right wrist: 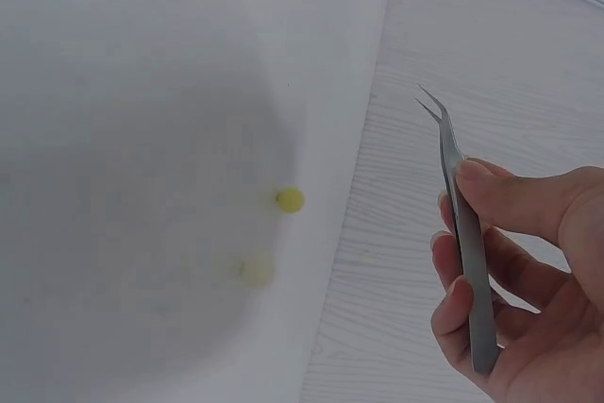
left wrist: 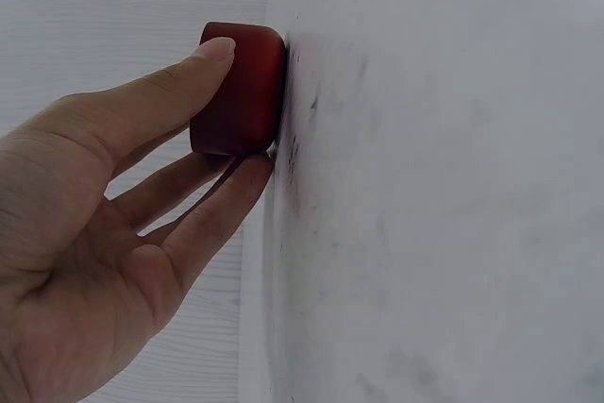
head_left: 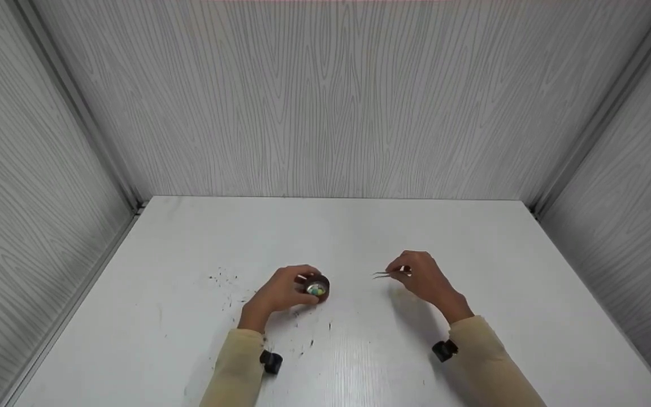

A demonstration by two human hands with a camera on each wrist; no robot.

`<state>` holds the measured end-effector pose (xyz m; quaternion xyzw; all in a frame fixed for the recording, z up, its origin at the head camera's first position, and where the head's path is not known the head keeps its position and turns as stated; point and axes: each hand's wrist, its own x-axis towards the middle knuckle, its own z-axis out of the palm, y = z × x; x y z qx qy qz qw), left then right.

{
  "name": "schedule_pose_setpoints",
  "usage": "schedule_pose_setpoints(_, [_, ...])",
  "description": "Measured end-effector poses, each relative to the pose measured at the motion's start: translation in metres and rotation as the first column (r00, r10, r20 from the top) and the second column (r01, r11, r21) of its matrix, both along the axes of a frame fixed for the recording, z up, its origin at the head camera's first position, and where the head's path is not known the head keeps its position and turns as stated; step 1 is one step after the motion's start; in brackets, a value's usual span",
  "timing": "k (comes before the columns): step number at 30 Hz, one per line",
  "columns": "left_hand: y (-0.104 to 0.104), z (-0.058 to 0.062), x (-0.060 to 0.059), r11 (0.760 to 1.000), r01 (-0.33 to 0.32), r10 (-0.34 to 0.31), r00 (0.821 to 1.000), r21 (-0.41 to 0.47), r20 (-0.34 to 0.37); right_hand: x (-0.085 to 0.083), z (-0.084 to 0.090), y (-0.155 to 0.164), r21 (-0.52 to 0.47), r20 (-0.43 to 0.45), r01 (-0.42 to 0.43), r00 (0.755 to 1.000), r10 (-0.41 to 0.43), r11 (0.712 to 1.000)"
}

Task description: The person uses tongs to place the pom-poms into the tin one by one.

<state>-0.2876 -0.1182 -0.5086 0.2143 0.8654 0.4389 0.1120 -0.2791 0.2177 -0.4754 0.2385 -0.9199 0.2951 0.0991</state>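
Note:
My left hand (head_left: 281, 294) grips a small round red container (head_left: 317, 288) that stands on the white table (head_left: 359, 232); colourful beads show inside it. In the left wrist view the thumb and fingers of that hand (left wrist: 113, 233) clasp the sides of the red container (left wrist: 241, 87). To its right, my right hand (head_left: 419, 277) pinches metal tweezers (head_left: 386, 275), tips pointing left toward the container and held above the table. The right wrist view shows the right hand (right wrist: 528, 280) holding the tweezers (right wrist: 464, 233) with tips slightly apart and nothing between them. A small yellow bead (right wrist: 290, 199) lies on the table, a paler one (right wrist: 257, 269) beside it.
Grey wood-grain walls (head_left: 337, 102) close the table in at the back and on both sides. Dark specks (head_left: 225, 280) are scattered on the table left of and in front of the container. Black wrist cameras (head_left: 272, 362) sit on both sleeves.

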Motion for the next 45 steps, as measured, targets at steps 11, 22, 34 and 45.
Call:
schedule_pose_setpoints(11, [-0.001,-0.001,-0.001,1.000,0.016,-0.015,1.000,0.022,-0.008,0.006,-0.004,0.022,0.014,-0.011,0.012,1.000,-0.012,1.000])
schedule_pose_setpoints(22, [-0.001,-0.001,0.000,0.999,0.025,-0.024,0.999,0.028,-0.020,0.008,-0.010,0.037,0.026,-0.014,0.043,0.999,-0.043,0.999])
schedule_pose_setpoints(34, [-0.001,-0.001,0.000,0.999,0.032,-0.032,0.999,0.018,-0.021,0.011,-0.017,0.049,0.054,0.008,0.096,0.995,-0.097,0.994])
schedule_pose_setpoints(45, [-0.001,0.000,-0.001,0.998,0.037,-0.036,0.999,0.052,-0.020,0.013,-0.022,0.051,0.044,0.036,0.096,0.995,-0.098,0.994])
